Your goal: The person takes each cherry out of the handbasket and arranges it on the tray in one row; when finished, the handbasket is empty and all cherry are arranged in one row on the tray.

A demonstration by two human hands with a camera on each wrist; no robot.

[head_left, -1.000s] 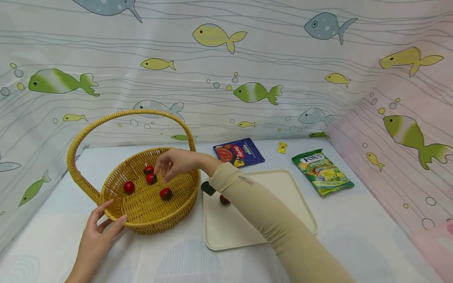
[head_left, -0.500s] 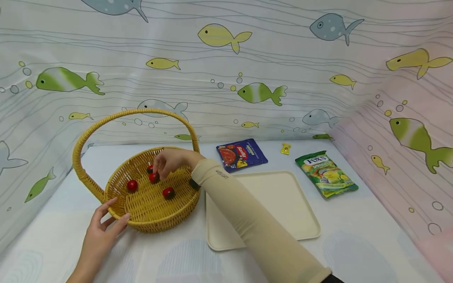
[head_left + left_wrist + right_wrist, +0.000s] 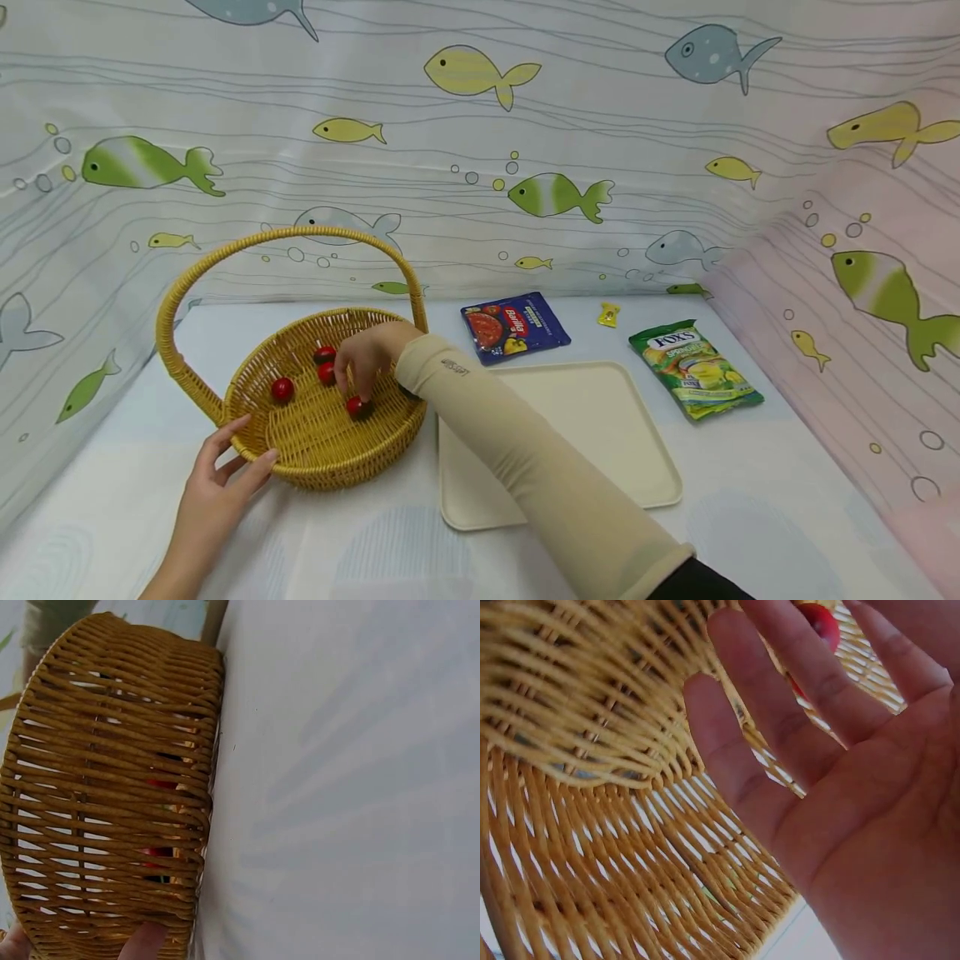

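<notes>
A yellow wicker basket (image 3: pixel 330 475) with a tall arched handle stands at the left in the head view. My left hand (image 3: pixel 213 492) holds its near-left rim, fingers over the edge and thumb against the outer wall (image 3: pixel 112 780). Inside lie several small, round, glossy red fruits with dark patches. My right hand (image 3: pixel 367 362) reaches down into the basket, its fingertips right at the nearest red fruit (image 3: pixel 359 407). In the right wrist view the fingers are loosely extended, with a red fruit (image 3: pixel 821 626) behind them. Another red fruit (image 3: pixel 282 390) sits by the left wall.
A cream tray (image 3: pixel 600 433) lies right of the basket, partly covered by the right sleeve (image 3: pixel 525 458). Behind it are a blue Barilla pouch (image 3: pixel 516 327) and a small yellow wrapped candy (image 3: pixel 609 314). A green Fox's candy bag (image 3: pixel 696 369) lies farther right.
My right hand first went down to the fruits at the back of the basket, then shifted right and nearer to the front fruit. The left hand stays on the rim.
</notes>
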